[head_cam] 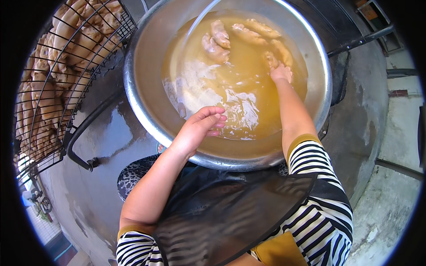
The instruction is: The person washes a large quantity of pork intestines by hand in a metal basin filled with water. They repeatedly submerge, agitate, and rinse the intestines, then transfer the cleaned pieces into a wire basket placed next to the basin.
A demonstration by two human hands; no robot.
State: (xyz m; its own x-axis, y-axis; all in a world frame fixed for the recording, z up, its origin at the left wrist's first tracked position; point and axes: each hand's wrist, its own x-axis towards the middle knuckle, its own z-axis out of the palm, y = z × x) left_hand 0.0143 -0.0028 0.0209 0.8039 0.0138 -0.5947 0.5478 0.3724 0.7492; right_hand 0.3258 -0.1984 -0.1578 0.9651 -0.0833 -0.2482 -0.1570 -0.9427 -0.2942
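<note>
In front of me stands a wide steel basin (pixel 146 76) of cloudy yellowish water (pixel 243 74). My right hand (pixel 282 72) reaches into the water on the right side and touches a pig's trotter (pixel 271 60); the murky water partly hides its fingers, so I cannot tell whether they grip it. Another trotter (pixel 283 53) lies just beyond that hand. Further back are a pair of trotters (pixel 218 41) at the left and two more trotters (pixel 254 31) at the right. My left hand (pixel 208 121) hangs above the near side of the water, wet, with nothing in it.
A clear hose (pixel 199 20) runs over the far rim into the basin. At the left, a black wire basket (pixel 90 74) is piled with many trotters, a black metal bar (pixel 78 139) beside it. Another black bar (pixel 362 41) meets the basin's right side. The concrete floor (pixel 100 186) is wet.
</note>
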